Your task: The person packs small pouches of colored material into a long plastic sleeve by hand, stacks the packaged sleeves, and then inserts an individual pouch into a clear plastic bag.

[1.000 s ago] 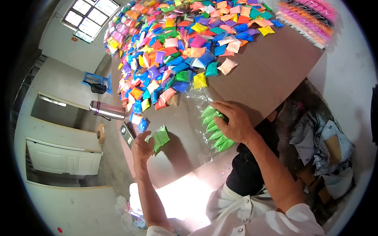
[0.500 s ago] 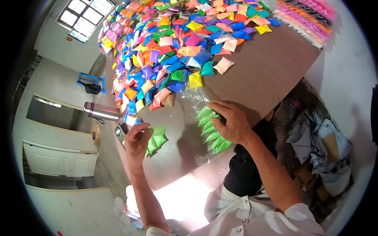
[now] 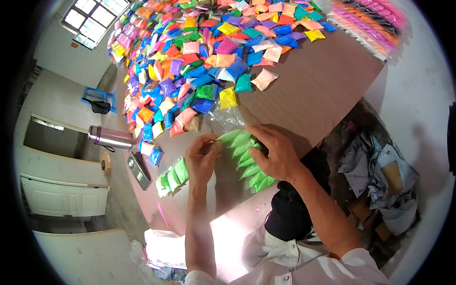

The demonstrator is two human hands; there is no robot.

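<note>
My left hand [image 3: 203, 156] pinches a small light-green packet [image 3: 229, 136] at its end, at the upper end of a row of similar green packets [image 3: 251, 164]. This overlapping row lies on a clear plastic bag [image 3: 228, 116]. My right hand [image 3: 275, 154] rests along the row's right side, thumb and fingers apart, touching the packets. What its fingertips press on is partly hidden. To the left of my left hand lies a smaller group of green packets [image 3: 173, 176].
A big heap of multicoloured packets [image 3: 190, 71] covers the far left of the brown table [image 3: 313, 85]. A phone [image 3: 138, 171] and a steel flask [image 3: 111, 137] are at the left edge. Bagged rows of packets [image 3: 365, 26] lie far right; crumpled grey bags [image 3: 380, 175] are below.
My left hand has moved right with a green packet, from the small group to the row beside my right hand. My right hand stays at the row. The view has shifted slightly.
</note>
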